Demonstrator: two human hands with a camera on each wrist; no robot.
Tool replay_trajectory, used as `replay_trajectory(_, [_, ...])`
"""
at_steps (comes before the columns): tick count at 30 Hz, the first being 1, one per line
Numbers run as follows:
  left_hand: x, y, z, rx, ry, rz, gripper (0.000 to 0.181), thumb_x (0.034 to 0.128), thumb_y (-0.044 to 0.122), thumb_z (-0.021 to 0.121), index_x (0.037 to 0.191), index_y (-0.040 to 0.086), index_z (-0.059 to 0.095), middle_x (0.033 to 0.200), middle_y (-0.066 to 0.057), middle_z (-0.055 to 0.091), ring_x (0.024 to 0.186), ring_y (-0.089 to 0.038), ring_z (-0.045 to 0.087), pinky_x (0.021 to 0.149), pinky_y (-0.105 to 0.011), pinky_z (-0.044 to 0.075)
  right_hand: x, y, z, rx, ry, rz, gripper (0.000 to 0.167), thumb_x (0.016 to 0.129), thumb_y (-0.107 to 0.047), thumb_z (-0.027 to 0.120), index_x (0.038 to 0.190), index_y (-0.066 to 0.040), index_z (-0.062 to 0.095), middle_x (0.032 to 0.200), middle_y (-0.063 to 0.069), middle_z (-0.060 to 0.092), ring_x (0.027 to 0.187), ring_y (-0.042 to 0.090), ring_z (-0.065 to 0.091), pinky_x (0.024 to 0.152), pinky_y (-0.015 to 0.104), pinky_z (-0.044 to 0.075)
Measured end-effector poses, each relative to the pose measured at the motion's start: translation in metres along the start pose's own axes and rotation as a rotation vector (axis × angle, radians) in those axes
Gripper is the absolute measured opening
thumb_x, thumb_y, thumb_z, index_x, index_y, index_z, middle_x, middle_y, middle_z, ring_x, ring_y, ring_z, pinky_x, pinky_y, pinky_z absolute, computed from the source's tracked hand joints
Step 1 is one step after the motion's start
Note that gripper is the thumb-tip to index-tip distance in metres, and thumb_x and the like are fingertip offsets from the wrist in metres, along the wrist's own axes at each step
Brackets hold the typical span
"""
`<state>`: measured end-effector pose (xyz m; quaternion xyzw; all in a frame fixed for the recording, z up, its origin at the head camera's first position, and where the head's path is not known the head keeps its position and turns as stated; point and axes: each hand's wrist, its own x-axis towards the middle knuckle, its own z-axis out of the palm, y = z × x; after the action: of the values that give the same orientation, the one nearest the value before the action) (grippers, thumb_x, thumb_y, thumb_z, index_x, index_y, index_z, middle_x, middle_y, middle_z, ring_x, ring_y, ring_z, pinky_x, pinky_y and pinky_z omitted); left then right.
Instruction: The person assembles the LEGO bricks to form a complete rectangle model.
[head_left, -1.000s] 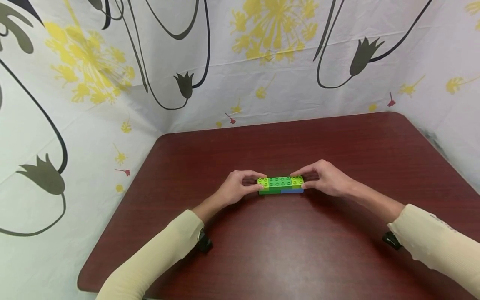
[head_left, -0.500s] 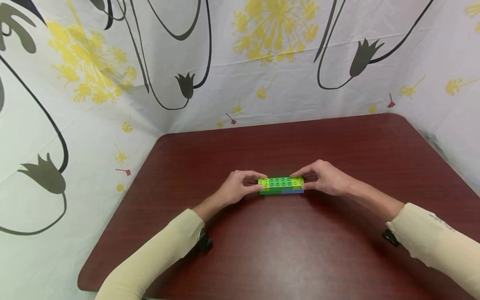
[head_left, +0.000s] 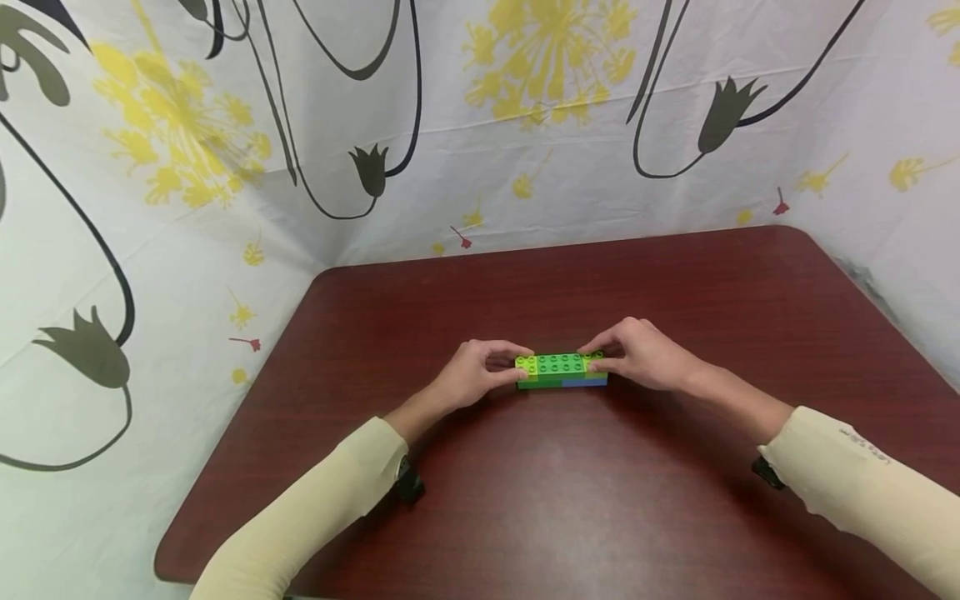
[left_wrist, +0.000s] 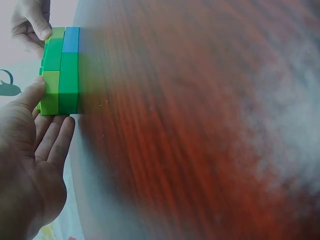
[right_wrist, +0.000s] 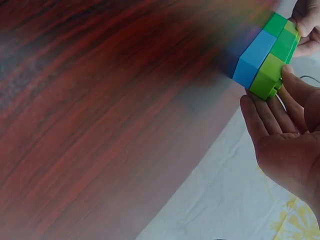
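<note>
A low two-layer block of toy building bricks lies mid-table. Its upper row has a lime brick (head_left: 528, 365) at the left, a green brick (head_left: 561, 364) in the middle and another lime brick (right_wrist: 268, 76) at the right. Beneath them are a longer green brick (left_wrist: 69, 82) and a blue brick (right_wrist: 254, 59). My left hand (head_left: 465, 377) pinches the left lime brick, thumb at the front, fingers at the end and behind. With thumb in front and index finger behind, my right hand (head_left: 654, 357) grips the right lime brick, partly covering it in the head view.
The dark red wooden table (head_left: 465, 300) has rounded corners. White cloth (head_left: 465, 167) with flower prints hangs behind and beside it. Both forearms wear cream sleeves (head_left: 315, 500), and a small black device (head_left: 408, 483) sits under the left cuff.
My right hand has shifted slightly left, its thumb moving from the block's right end onto the front of the right lime brick. The left hand and the block stay in place.
</note>
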<state>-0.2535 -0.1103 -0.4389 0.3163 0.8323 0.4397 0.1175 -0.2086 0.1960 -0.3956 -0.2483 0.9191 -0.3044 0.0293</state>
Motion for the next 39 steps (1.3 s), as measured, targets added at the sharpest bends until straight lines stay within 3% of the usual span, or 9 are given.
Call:
replay_trajectory(9, [0.002,0.003,0.000,0.054,-0.005,0.010,0.037,0.0967,0.024,0.082,0.132,0.016,0.075,0.125,0.001,0.075,0.108,-0.008,0.072,0.092,-0.027,0.059,-0.001,-0.001,0.000,0.007,0.002,0.019,0.027,0.093,-0.013,0.085,0.118,-0.004,0.082,0.113,0.012,0.079,0.090,0.019,0.067,0.067,0.029,0.050])
replay_trajectory(22, [0.002,0.002,0.000,0.058,-0.010,0.008,0.037,0.0969,0.025,0.082,0.132,0.016,0.075,0.124,0.003,0.074,0.107,-0.006,0.072,0.092,-0.025,0.059,0.002,0.003,-0.001,0.029,-0.009,0.024,0.027,0.094,-0.014,0.084,0.119,-0.006,0.082,0.115,0.013,0.079,0.100,0.023,0.071,0.074,0.033,0.052])
replay_trajectory(33, [0.004,0.001,0.002,0.043,-0.006,0.014,0.038,0.0967,0.024,0.082,0.133,0.016,0.075,0.125,0.001,0.074,0.106,-0.007,0.073,0.090,-0.026,0.060,-0.002,0.011,0.000,0.074,0.004,0.032,0.028,0.093,-0.013,0.084,0.120,-0.006,0.081,0.115,0.012,0.079,0.093,0.020,0.066,0.069,0.031,0.049])
replay_trajectory(39, [0.002,0.003,0.001,0.050,0.004,0.006,0.038,0.0959,0.025,0.083,0.132,0.016,0.075,0.126,0.001,0.074,0.108,-0.008,0.073,0.092,-0.027,0.059,0.002,0.011,-0.001,0.088,-0.025,0.032,0.029,0.094,-0.013,0.084,0.122,-0.005,0.080,0.117,0.012,0.078,0.099,0.022,0.069,0.072,0.031,0.052])
